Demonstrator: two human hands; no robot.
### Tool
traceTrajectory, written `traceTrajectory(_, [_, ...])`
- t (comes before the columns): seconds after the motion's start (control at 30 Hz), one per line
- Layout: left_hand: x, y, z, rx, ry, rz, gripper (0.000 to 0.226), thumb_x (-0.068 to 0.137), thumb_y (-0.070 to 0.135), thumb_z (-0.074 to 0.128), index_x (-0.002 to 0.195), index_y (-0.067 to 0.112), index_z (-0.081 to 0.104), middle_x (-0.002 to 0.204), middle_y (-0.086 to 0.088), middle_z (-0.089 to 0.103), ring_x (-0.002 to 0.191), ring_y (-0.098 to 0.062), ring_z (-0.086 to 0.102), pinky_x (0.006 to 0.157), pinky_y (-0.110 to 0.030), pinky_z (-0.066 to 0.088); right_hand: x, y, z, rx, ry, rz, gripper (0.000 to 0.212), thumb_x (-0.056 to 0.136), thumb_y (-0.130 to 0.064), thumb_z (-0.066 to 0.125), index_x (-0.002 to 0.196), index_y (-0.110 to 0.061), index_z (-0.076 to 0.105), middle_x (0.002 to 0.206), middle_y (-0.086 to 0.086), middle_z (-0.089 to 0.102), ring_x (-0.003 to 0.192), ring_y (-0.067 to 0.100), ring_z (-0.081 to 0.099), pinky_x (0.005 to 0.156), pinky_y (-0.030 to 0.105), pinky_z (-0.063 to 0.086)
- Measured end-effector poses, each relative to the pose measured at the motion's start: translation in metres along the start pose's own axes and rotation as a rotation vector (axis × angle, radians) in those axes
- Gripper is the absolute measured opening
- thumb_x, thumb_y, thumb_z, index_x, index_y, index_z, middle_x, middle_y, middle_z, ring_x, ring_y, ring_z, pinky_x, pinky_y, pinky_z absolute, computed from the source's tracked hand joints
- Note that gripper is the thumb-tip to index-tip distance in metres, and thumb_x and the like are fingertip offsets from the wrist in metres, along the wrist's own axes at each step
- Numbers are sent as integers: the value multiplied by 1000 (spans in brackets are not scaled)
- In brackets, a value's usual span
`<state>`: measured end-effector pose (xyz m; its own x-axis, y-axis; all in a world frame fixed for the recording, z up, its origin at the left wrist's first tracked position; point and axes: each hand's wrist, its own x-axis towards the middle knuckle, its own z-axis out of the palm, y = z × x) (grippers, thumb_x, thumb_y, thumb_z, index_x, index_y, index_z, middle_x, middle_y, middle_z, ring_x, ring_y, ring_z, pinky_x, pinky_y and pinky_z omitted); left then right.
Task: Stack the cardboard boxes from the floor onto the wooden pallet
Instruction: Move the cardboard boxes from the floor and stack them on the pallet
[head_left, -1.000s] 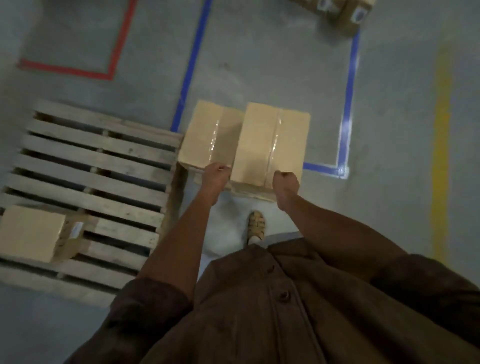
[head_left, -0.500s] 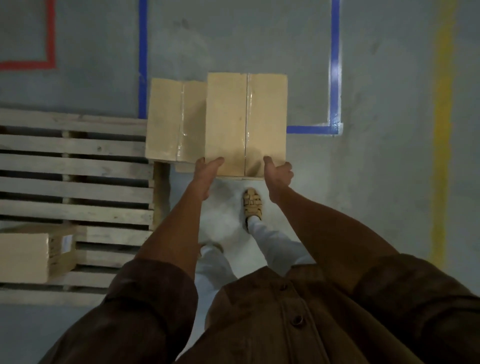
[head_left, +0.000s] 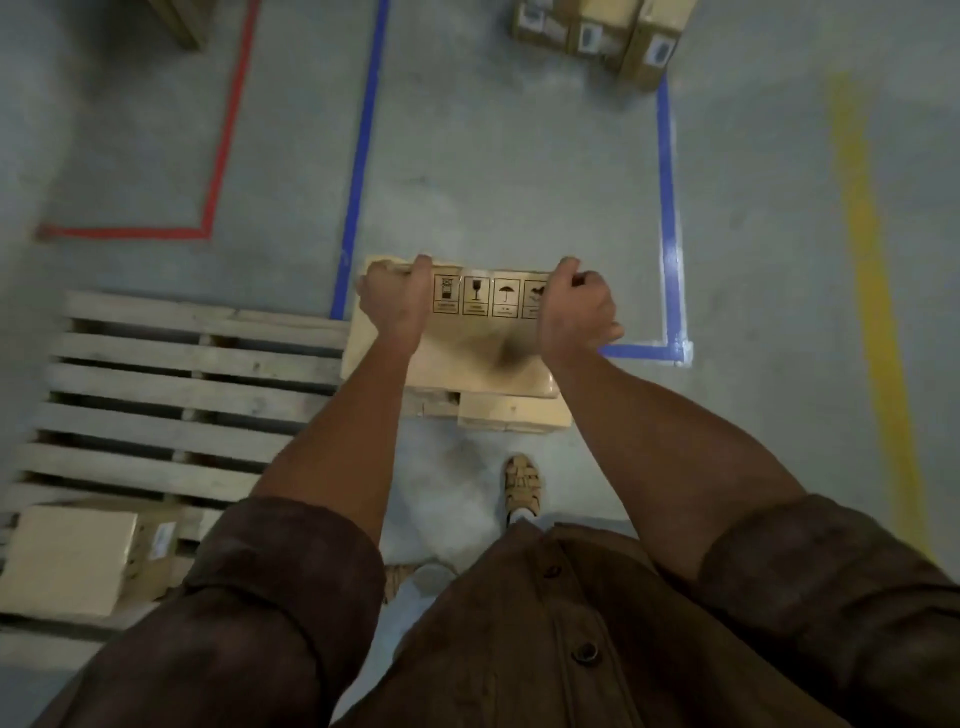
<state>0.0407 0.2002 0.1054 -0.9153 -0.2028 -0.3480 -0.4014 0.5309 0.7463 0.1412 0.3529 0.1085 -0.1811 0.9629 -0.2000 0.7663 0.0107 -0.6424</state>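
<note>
A: Head view — what have the hands got?

B: The left hand (head_left: 390, 301) and right hand (head_left: 574, 312) both clamp the far top edge of a cardboard box (head_left: 470, 353) with handling symbols printed on its near face. It is tilted towards the person, with another box (head_left: 511, 413) just below it.

A: And the pallet?

B: The wooden pallet (head_left: 171, 384) lies at nine o'clock of that box, one cardboard box (head_left: 67, 558) on its near corner. More labelled boxes (head_left: 597, 31) sit at twelve o'clock — inside the blue floor tape (head_left: 669, 208).
</note>
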Motion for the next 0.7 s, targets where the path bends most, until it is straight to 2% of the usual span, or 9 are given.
traceTrajectory(0.1, [1,9,-35,-19,59,-101,65,60,53,67,103,5,73,102,-13,73,87,-28,73,80,-42,63,-16,-20,-10,-10,-136,-40,49,96,-52,41,100,-13,71,99,7,69,95,29,62,94,43,40])
traceTrajectory(0.17, [-6,10,-62,-46,83,-133,54,70,40,73,107,1,71,106,-14,73,93,-31,73,81,-41,63,-33,-29,-13,-26,-207,-83,48,95,-52,43,102,-13,71,103,9,70,99,31,64,95,42,44])
traceTrajectory(0.23, [-9,2,-88,-80,116,-147,49,78,35,78,111,0,70,110,-15,72,98,-31,71,86,-38,61,-52,-39,-12,-28,-266,-135,47,92,-53,47,97,-12,70,97,8,69,95,32,65,89,40,48])
traceTrajectory(0.37, [-17,-22,-145,-204,179,-196,46,84,39,81,107,2,67,99,-7,65,94,-23,66,81,-32,57,-99,-66,-7,-17,-344,-246,49,86,-54,52,88,-10,72,90,10,71,85,34,68,76,38,52])
traceTrajectory(0.43, [-22,-36,-178,-292,226,-215,51,85,39,80,116,3,62,107,-7,64,93,-22,62,78,-29,53,-129,-82,-4,-5,-392,-308,47,85,-53,53,86,-10,73,90,10,71,84,33,68,73,37,52])
traceTrajectory(0.5, [-26,-51,-216,-361,293,-226,68,81,41,84,128,-2,59,121,-12,65,104,-28,65,87,-33,57,-162,-98,-1,-3,-442,-364,46,85,-53,54,89,-11,74,94,10,72,88,33,68,73,35,48])
traceTrajectory(0.57, [-29,-71,-254,-398,358,-261,76,76,45,85,130,0,58,126,-12,65,111,-31,65,93,-40,58,-197,-110,4,-9,-488,-414,47,84,-54,55,95,-13,74,99,11,72,93,34,68,73,34,46])
traceTrajectory(0.7, [-43,-117,-337,-450,517,-329,66,76,49,79,120,3,63,118,-10,69,105,-30,68,92,-43,59,-285,-130,16,-25,-615,-530,50,80,-56,57,100,-13,73,103,10,72,97,35,68,78,36,50])
